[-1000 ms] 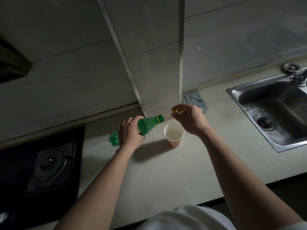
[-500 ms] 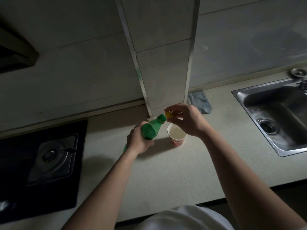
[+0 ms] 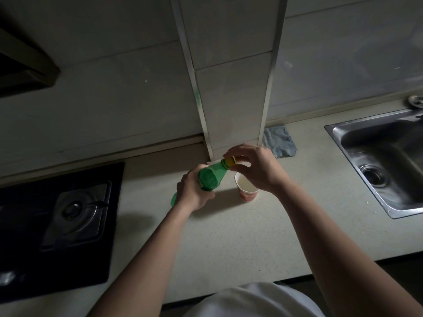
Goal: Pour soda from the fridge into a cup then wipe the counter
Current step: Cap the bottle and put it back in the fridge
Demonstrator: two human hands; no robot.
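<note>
My left hand (image 3: pixel 194 193) grips a green soda bottle (image 3: pixel 210 178) around its body, holding it tilted with the neck pointing up and to the right. My right hand (image 3: pixel 254 168) pinches the yellow cap (image 3: pixel 230 161), which sits on the bottle's mouth. Just under my right hand a paper cup (image 3: pixel 246 188), white inside with a red base, stands upright on the pale counter (image 3: pixel 229 236). A blue-grey cloth (image 3: pixel 279 141) lies flat on the counter against the wall, behind the cup.
A black gas hob (image 3: pixel 61 213) fills the counter's left side. A steel sink (image 3: pixel 384 161) is set into the right side. A tiled pillar (image 3: pixel 231 88) juts out of the wall right behind the bottle. A range hood corner (image 3: pixel 23 65) hangs at upper left.
The bottle has been raised from its pouring tilt over the cup. My right hand has brought the yellow cap onto the bottle's mouth.
</note>
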